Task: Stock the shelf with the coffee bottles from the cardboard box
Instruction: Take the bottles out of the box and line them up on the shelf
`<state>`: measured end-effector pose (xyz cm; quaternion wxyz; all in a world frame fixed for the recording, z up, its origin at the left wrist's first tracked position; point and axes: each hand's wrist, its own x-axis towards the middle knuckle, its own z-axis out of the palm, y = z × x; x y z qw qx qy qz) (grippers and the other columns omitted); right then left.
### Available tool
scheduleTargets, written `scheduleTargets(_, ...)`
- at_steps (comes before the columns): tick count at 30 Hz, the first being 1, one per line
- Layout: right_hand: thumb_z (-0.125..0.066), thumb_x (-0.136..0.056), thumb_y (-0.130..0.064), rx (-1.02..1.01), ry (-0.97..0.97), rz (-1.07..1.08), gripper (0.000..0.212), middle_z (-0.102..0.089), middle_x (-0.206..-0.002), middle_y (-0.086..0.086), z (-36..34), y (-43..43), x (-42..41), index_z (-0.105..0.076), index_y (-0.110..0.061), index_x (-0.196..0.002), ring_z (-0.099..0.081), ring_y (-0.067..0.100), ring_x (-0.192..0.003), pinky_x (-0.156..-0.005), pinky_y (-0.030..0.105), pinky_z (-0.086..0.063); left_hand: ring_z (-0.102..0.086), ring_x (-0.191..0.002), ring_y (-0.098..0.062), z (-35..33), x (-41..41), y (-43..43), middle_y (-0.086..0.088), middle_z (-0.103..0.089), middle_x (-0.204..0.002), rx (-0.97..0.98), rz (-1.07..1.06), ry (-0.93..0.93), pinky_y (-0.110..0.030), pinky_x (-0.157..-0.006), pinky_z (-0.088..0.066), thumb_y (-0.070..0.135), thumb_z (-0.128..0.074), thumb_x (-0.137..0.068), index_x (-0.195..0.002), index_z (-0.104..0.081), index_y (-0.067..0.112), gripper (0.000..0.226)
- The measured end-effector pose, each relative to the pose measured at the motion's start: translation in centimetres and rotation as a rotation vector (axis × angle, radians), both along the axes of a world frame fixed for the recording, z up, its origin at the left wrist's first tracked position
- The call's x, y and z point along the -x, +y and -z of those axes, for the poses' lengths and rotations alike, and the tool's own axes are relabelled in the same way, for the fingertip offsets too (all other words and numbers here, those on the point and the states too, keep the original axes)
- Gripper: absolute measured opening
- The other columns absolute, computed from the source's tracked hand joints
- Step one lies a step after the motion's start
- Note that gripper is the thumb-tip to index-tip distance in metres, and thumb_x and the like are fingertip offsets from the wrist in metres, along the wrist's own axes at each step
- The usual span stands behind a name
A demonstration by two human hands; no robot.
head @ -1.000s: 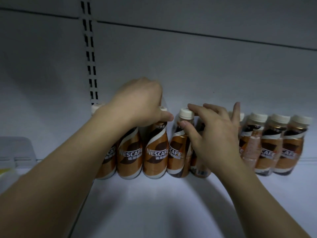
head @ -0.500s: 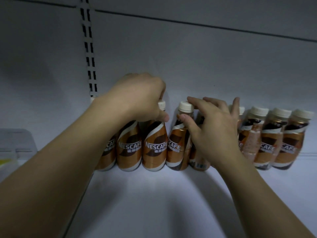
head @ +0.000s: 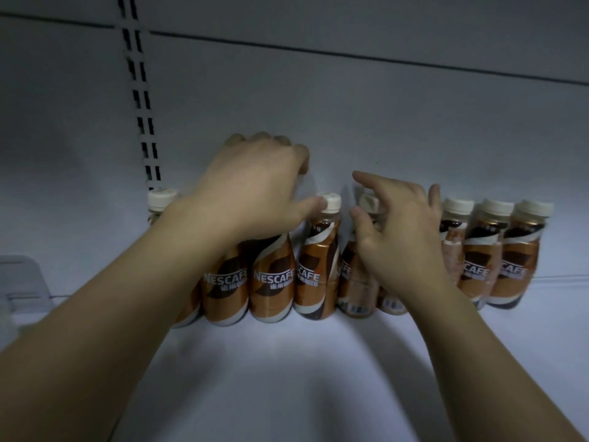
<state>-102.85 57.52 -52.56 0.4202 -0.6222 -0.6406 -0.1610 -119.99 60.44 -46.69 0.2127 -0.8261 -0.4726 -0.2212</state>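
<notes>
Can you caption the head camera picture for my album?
Left hand and right hand reach over coffee bottles on a white shelf.

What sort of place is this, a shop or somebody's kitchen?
Probably a shop: a white metal shelf with a slotted upright behind it, and a row of identical Nescafe bottles lined up along the back.

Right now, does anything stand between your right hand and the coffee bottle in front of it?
Nothing visible does. The right hand is at the coffee bottle, thumb and forefinger either side of its cap. The neighbouring bottle stands beside it on the left, not between. Whether the hand grips is too blurred to tell.
</notes>
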Motion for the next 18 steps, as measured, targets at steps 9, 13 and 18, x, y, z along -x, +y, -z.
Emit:
scheduleTargets(9, -0.051, -0.094, -0.03, 0.024, -0.01, 0.058, 0.04, -0.058, -0.134, -0.003, 0.3, 0.4, -1.1, -0.054, -0.027, -0.133, -0.042, 0.021, -0.132, -0.119, 0.055, -0.005, -0.051, -0.114, -0.016, -0.1, -2.5, 0.5, 0.006, -0.059, -0.125, 0.246, 0.232, 0.063, -0.031, -0.092, -0.043, 0.026, -0.064, -0.09, -0.128, -0.058, 0.033, 0.039)
scheduleTargets(13, -0.053, -0.093, -0.038, 0.014, -0.03, 0.074, 0.041, -0.062, -0.128, -0.001, 0.4, 0.5, -1.3, -0.056, -0.024, -0.131, -0.046, 0.022, -0.127, -0.119, 0.053, -0.007, -0.057, -0.106, -0.017, -0.4, -3.0, 1.2, 0.004, -0.062, -0.118, 0.272, 0.217, 0.009, -0.03, -0.088, -0.047, 0.028, -0.072, -0.083, -0.118, -0.064, 0.031, 0.036)
scheduleTargets(18, -0.056, -0.091, -0.04, -0.057, -0.08, 0.119, 0.038, -0.068, -0.118, 0.005, 0.6, 0.8, -1.6, -0.065, -0.019, -0.121, -0.054, 0.027, -0.119, -0.119, 0.052, -0.011, -0.058, -0.093, -0.019, 0.1, -2.8, 1.7, 0.002, -0.065, -0.104, 0.195, 0.206, -0.008, -0.036, -0.081, -0.051, 0.052, -0.068, -0.08, -0.109, -0.068, 0.027, 0.038)
